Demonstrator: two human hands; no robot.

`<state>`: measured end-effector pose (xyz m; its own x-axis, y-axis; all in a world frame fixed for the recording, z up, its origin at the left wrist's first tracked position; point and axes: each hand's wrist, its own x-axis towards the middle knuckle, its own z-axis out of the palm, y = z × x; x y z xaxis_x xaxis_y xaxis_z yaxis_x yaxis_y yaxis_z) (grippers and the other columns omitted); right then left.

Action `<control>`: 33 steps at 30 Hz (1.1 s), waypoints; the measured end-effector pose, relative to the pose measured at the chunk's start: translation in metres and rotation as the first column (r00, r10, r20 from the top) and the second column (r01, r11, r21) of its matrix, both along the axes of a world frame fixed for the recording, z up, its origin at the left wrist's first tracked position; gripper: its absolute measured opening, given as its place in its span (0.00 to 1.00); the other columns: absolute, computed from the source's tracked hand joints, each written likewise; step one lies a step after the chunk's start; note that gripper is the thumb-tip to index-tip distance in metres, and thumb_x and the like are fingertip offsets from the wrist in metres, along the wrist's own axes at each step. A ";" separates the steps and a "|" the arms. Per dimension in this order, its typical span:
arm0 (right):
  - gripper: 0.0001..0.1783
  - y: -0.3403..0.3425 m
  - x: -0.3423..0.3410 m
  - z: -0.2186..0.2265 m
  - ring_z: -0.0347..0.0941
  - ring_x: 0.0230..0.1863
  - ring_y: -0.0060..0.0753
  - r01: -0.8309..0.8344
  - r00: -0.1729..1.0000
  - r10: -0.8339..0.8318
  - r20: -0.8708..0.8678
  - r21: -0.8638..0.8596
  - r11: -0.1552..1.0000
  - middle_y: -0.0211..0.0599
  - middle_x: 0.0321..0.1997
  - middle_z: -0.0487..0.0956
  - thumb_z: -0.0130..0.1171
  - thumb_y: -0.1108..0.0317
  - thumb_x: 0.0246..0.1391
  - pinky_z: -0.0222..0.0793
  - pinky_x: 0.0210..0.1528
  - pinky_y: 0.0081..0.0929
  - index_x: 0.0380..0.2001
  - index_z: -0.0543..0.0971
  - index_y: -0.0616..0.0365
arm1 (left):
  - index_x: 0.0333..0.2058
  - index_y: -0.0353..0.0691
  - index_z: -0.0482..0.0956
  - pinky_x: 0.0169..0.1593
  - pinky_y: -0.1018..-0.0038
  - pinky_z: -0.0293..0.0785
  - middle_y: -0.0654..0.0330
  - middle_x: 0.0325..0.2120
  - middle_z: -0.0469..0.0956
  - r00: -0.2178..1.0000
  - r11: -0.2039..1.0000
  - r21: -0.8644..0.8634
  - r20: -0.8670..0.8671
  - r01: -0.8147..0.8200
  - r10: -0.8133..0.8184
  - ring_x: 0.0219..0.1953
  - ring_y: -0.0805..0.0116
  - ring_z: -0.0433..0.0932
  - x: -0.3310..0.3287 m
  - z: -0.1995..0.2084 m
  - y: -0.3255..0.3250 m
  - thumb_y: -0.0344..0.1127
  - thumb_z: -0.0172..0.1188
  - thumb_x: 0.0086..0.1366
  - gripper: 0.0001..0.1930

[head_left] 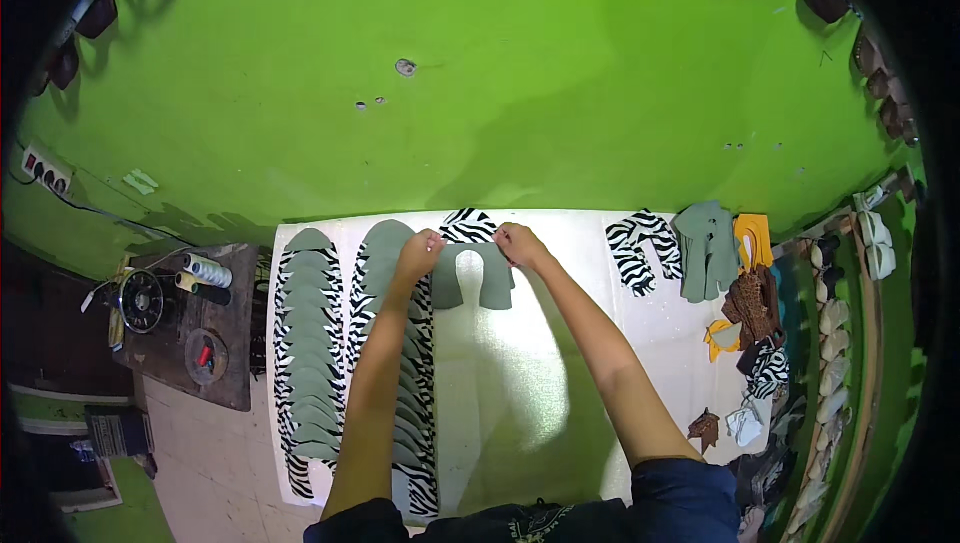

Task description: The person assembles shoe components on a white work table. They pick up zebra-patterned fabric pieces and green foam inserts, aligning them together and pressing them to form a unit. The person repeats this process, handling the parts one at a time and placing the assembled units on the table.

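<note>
A grey-green U-shaped cut piece (495, 289) is stretched between my two hands at the far side of the white table. My left hand (421, 251) pinches its upper left corner, and my right hand (518, 244) grips the upper right. Just beyond it, partly covered, shows a zebra-striped cut piece (468, 225). To the left, overlapping green pieces (312, 343) lie on zebra-striped ones in a long column. A second such column (385, 239) is partly hidden by my left forearm.
On the right lie loose zebra-striped pieces (630, 245), a stack of green pieces (705, 251), and brown scraps (752, 308). A sewing machine (141, 301) and thread cones (207, 271) stand at the left. Shoe forms (832, 358) line a rack on the right; a green wall (560, 73) rises behind.
</note>
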<state>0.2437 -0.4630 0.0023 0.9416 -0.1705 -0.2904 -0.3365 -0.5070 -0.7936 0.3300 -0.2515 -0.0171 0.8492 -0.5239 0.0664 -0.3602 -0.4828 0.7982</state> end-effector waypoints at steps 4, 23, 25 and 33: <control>0.12 0.003 -0.002 -0.009 0.74 0.20 0.37 0.055 0.991 -0.015 0.136 -0.299 0.953 0.44 0.21 0.76 0.47 0.62 0.54 0.69 0.24 0.32 0.30 0.73 0.61 | 0.31 0.38 0.75 0.34 0.65 0.71 0.51 0.25 0.77 0.996 0.974 0.205 0.024 -0.091 0.088 0.30 0.53 0.76 -0.007 0.011 -0.012 0.42 0.55 0.55 0.13; 0.16 0.046 -0.033 0.023 0.70 0.43 0.40 0.070 0.987 0.041 0.153 -0.650 0.757 0.43 0.46 0.70 0.50 0.62 0.50 0.65 0.41 0.41 0.40 0.67 0.58 | 0.41 0.43 0.70 0.47 0.61 0.59 0.60 0.42 0.71 0.843 0.886 0.336 0.527 -0.320 0.105 0.46 0.63 0.68 -0.069 0.026 -0.017 0.42 0.54 0.54 0.16; 0.21 0.057 -0.049 0.024 0.64 0.51 0.40 0.066 0.972 0.098 0.213 -0.649 0.758 0.43 0.52 0.65 0.51 0.61 0.50 0.58 0.50 0.43 0.46 0.65 0.60 | 0.46 0.41 0.67 0.52 0.57 0.55 0.57 0.47 0.68 0.799 0.901 0.303 0.597 -0.310 0.074 0.50 0.63 0.65 -0.088 0.015 -0.009 0.44 0.52 0.56 0.21; 0.34 0.079 -0.089 -0.021 0.42 0.66 0.37 -0.035 0.950 0.261 0.174 -0.768 0.639 0.41 0.65 0.49 0.41 0.51 0.54 0.28 0.59 0.65 0.60 0.51 0.57 | 0.56 0.33 0.55 0.57 0.38 0.29 0.48 0.60 0.50 0.848 0.877 0.409 0.530 -0.252 -0.004 0.63 0.56 0.47 -0.133 -0.020 -0.001 0.47 0.43 0.60 0.30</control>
